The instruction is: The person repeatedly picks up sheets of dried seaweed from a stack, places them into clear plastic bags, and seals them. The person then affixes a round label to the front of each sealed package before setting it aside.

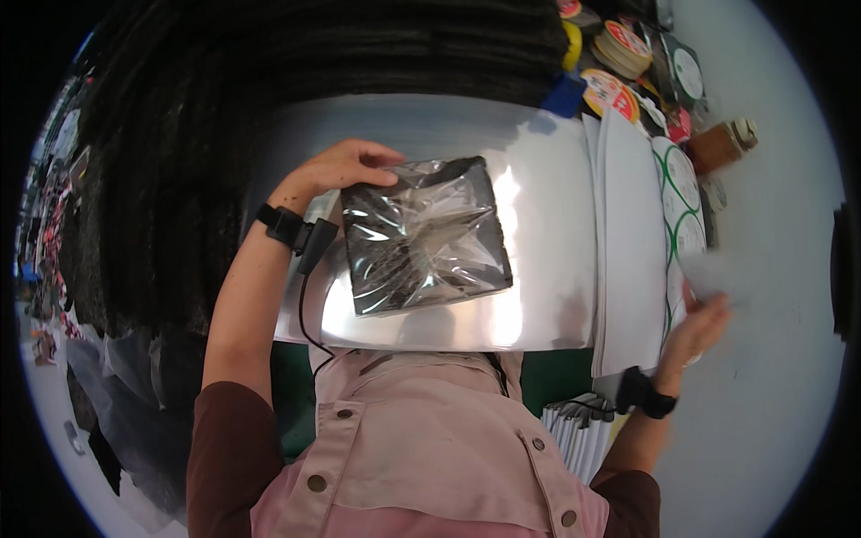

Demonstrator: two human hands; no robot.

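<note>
A square packet of dark sheets in clear, shiny plastic film (pixel 427 235) lies slightly askew on a reflective metal work surface (pixel 551 269). My left hand (pixel 350 165) grips its upper left corner, thumb on the film and fingers at the far edge. At the right, my right hand (pixel 699 329) is raised beside a sheet of round white labels with green rims (pixel 687 235). A small pale, blurred piece (pixel 706 272) shows at its fingertips, apparently a label held between them. Both wrists wear black straps with small devices and cables.
Dark layered stacks (pixel 168 202) rise at the left and far side. White paper sheets (pixel 629 249) lie right of the metal. Beyond are rolls of round labels (pixel 622 50), a blue object (pixel 565 94) and a brown bottle (pixel 720 146). Plastic bags (pixel 128 403) hang lower left.
</note>
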